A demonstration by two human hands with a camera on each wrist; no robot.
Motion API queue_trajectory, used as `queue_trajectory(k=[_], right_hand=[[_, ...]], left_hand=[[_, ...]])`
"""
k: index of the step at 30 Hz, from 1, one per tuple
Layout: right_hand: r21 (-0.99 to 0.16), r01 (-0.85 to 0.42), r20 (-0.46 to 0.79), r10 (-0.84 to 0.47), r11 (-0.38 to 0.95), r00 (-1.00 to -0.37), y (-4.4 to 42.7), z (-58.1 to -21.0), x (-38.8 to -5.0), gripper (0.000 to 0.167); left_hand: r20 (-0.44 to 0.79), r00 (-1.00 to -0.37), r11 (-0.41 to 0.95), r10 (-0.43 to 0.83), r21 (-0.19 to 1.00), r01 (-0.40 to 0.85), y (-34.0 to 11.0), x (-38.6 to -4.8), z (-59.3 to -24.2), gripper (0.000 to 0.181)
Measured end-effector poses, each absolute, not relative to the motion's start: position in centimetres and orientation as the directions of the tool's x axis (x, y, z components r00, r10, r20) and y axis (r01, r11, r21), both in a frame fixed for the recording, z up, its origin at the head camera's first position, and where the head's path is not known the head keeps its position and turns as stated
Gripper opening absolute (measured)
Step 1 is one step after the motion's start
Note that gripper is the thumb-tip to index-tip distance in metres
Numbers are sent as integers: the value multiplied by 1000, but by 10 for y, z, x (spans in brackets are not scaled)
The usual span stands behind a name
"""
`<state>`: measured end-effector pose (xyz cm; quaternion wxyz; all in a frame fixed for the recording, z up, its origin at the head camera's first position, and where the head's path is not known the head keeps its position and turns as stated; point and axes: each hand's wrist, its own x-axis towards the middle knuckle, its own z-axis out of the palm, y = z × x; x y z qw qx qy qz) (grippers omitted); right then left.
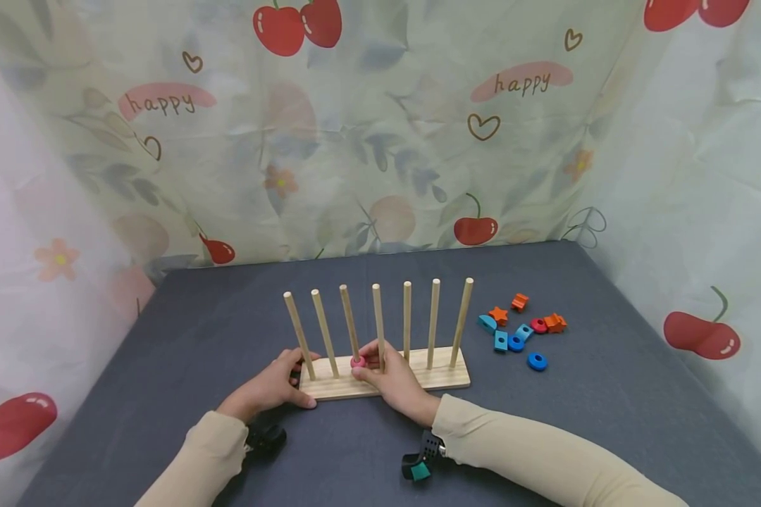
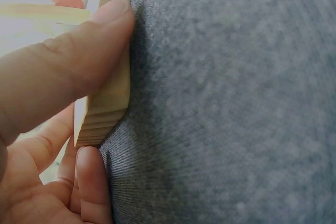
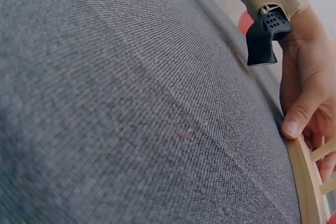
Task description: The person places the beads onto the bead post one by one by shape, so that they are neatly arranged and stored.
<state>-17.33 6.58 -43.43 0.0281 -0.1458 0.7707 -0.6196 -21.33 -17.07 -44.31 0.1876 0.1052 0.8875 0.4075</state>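
A pale wooden board (image 1: 447,378) with several upright pegs stands on the dark cloth. My left hand (image 1: 271,382) grips its left end, thumb on the near edge and fingers round the end. The left wrist view shows that thumb (image 2: 68,59) across the board's edge (image 2: 113,93). At the foot of the third peg from the left (image 1: 349,320), the fingers and thumb of my right hand (image 1: 396,380) pinch a pink ring (image 1: 357,362). The ring is round the peg, low against the board. The right hand partly hides the ring and the middle of the board.
Right of the board lie loose pieces: an orange star (image 1: 497,315), other orange pieces (image 1: 554,322), a red ring (image 1: 537,325), blue rings (image 1: 537,361), a blue rectangular block (image 1: 500,341) and a blue half-round (image 1: 487,323). A patterned curtain (image 1: 368,141) hangs behind the table (image 1: 228,310).
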Motion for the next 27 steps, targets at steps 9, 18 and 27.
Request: queue_trajectory(k=[9,18,27], right_hand=[[-971,-171,123,-270,164,-955,66,-465,-191,27],[-983,-100,55,-273,154,-961,72,-464,-186,41],[-987,-64,9,-349,146,-937,93,-456,-167,66]], left_hand=[[-242,-915,648,324,761,28,-172,-214,-445,77],[-244,-909,642,339,766,34,-173,-213,-446,74],[-239,-907,642,347,766,44,-172,-213,-445,74]])
